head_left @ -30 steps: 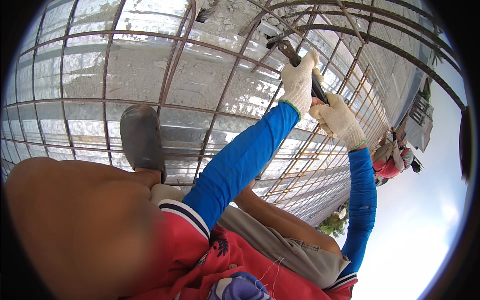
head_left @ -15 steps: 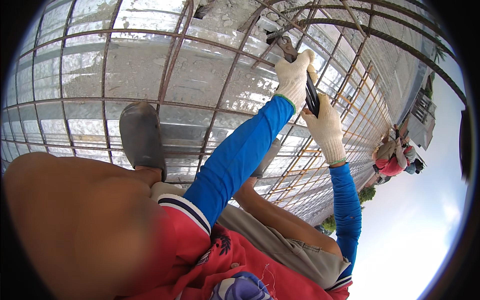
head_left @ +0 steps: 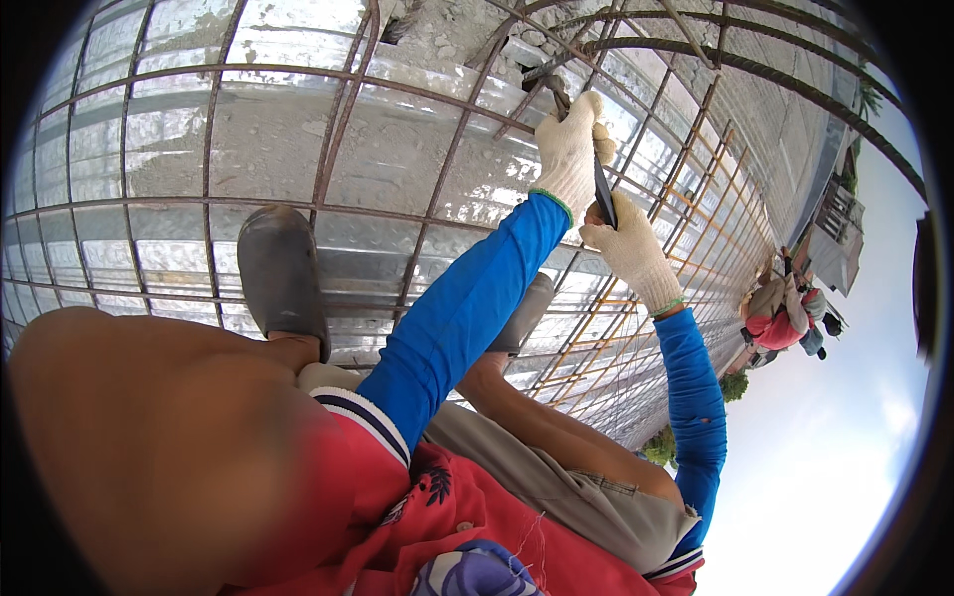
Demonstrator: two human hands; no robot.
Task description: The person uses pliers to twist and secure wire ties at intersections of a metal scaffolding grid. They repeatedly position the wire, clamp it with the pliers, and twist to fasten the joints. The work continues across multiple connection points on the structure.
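Note:
My left hand (head_left: pixel 567 151), in a cream knit glove, is closed around a pair of pincers (head_left: pixel 604 189) close to their jaws. The pincers' dark metal head points toward a rebar crossing at the far side, partly hidden behind my glove. Whether the jaws grip wire or bar cannot be made out. Lower down and to the right, my right hand (head_left: pixel 636 252), gloved the same way, is closed around the ends of the black handles. Both hands are just above the rebar mesh (head_left: pixel 452 149).
Corrugated metal decking (head_left: pixel 368 258) with dried concrete lies under the mesh. My dark clog (head_left: pixel 281 268) stands on it at the left. Thick curved bars (head_left: pixel 785 87) cross the upper right. Other people (head_left: pixel 780 308) crouch farther off at the right.
Both hands and the pincers have shifted slightly left. The pincers have turned, so their head shows more edge-on and their handles look narrower.

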